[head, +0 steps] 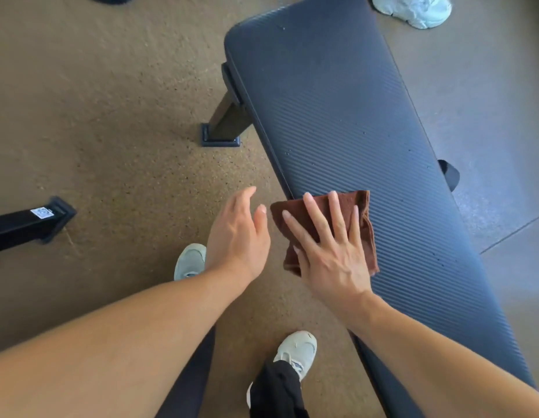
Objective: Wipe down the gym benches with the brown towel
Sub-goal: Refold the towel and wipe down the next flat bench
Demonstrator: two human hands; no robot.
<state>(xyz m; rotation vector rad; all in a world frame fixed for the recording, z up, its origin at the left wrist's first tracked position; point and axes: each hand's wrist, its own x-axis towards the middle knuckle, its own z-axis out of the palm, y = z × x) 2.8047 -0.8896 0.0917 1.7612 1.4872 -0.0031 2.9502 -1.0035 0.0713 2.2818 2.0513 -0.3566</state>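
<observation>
The folded brown towel [331,227] lies on the dark ribbed counter [337,116], droplets dotting the pad. The right hand [331,254] presses it with flat, spread fingers; the left hand [236,236] hovers beside, relaxed and holding nothing. A white sticker [42,212] on a black floor bar is unreadable.

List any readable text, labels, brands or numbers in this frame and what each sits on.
No text can be read.
White sticker on the black metal frame leg at left: dark print, perhaps a code, too small and blurred to read.
Ribbed dark blue padded bench, folded brown towel under the right hand, and pale sneakers: no lettering visible.
</observation>
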